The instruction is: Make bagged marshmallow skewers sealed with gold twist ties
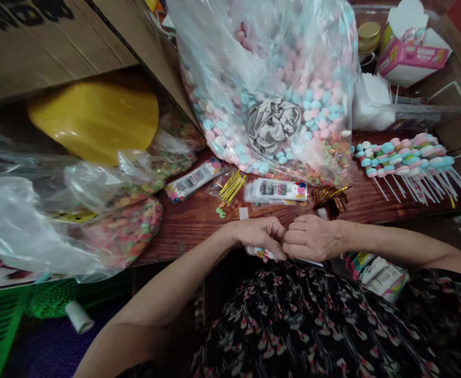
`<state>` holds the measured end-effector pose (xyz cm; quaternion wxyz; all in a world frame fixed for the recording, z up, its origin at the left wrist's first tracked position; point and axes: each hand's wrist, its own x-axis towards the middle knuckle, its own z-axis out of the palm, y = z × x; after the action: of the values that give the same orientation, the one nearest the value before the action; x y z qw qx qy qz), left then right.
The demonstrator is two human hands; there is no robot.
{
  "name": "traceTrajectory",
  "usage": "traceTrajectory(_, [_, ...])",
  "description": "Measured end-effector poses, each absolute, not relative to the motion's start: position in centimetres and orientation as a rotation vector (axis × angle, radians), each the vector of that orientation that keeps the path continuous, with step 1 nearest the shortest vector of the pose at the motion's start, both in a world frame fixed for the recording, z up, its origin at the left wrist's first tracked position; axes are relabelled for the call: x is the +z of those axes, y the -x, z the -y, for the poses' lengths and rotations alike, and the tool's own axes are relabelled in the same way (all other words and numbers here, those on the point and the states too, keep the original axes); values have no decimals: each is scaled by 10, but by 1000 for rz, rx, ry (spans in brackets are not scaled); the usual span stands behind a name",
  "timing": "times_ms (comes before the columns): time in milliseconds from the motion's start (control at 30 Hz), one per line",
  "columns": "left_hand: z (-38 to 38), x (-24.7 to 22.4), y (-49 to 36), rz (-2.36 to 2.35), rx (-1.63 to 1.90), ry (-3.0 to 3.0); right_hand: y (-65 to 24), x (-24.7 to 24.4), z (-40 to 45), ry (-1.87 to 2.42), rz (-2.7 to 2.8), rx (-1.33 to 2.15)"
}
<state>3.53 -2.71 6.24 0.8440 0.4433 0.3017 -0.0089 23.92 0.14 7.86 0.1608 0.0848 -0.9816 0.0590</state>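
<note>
The person's left hand [260,236] and right hand [313,239] meet over the near edge of a dark reddish wooden table [372,206], their knuckles almost touching. The fingers [295,236] of both hands are curled and closed, clenched around a thin white stick [307,261]. Its colourful tip [261,253] shows beneath the left hand, while the plain shaft runs out below the right hand. The fingers hide most of the tip, so its exact form cannot be told.

The stick looks light and stiff but slender, and the tip may be soft and easily crushed. The shaft looks like the safer place to take hold, with only gentle pressure near the tip.

Just ahead of the hands lie a printed plastic packet [275,190] and a bundle of gold twist ties [232,186], with a tuft of gold tinsel ties [330,200] to the right. Farther right, a fanned row of pastel candy sticks [404,161] rests on the table. A large clear bag of pink and blue candies [270,63], gathered with a grey fabric scrunchie [273,126], stands behind them. Clear bags of multicoloured cereal-like pieces [124,236] lie to the left, and a pink cardboard box [411,60] sits in the far corner.
</note>
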Motion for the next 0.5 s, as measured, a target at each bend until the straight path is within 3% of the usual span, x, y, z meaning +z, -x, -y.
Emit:
traceTrajectory(167, [7, 71, -14, -633, -134, -1531, -234, 85, 15, -149, 2947, 25])
traceTrajectory(267, [10, 103, -9, -951, -249, -2004, -224, 88, 12, -4, 3040, -11])
traceTrajectory(400, [42, 140, -29, -1684, 141, -2606, -208, 89, -25, 654, 3044, 160])
traceTrajectory(500, [60, 126, -43, -1710, 427, -2678, -201, 95, -45, 980, 2555, 504])
